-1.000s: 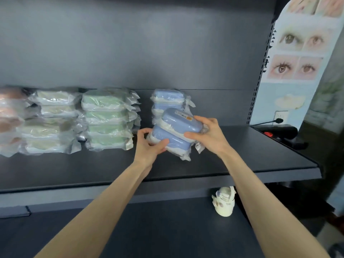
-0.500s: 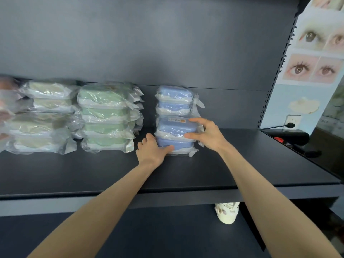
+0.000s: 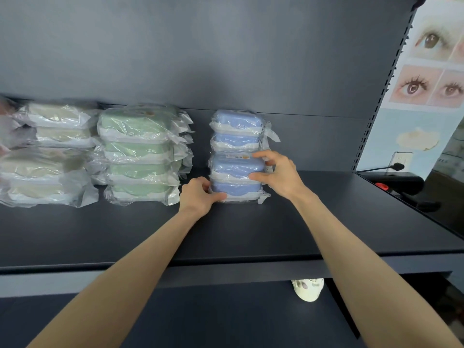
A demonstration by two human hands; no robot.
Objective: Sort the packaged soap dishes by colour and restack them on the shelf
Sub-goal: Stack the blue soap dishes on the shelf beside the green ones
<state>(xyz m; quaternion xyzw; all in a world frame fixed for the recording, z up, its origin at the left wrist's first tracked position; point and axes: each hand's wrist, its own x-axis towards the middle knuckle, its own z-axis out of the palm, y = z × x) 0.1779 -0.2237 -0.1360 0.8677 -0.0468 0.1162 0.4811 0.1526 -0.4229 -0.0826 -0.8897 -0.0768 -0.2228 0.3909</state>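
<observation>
**Q:** Where is the blue stack [image 3: 236, 143] standing?

**A:** It is standing four packs high near the back edge of the shelf [image 3: 251, 234], right of centre. Each dish is lying flat in clear wrap.

**Q:** What are the hands doing?

**A:** The left hand [image 3: 198, 197] is grasping the stack's bottom pack at its left end. Its thumb is lying along the lower front edge and its fingers are curling round the side. The right hand [image 3: 278, 174] is clasping the third pack from the top at its right end, with the thumb pressing on the front and the forefinger reaching over the lid. Both forearms are crossing the shelf's front edge.

**Q:** What is lying alongside?

**A:** A green stack [image 3: 140, 151], also four high, is standing just left of the blue one, with a gap between them. A cream stack [image 3: 50, 151] is sitting further left, just beside the green one. Pink packs [image 3: 5, 114] are showing at the shelf's far left, blurred and mostly cut off by the frame.

**Q:** And past the shelf?

**A:** A poster [image 3: 426, 84] of eyes is hanging beyond the right end, and a black device [image 3: 401, 182] is lying below it. A white object [image 3: 307, 290] is sitting under the front edge, beside the right forearm. I cannot tell what it is.
</observation>
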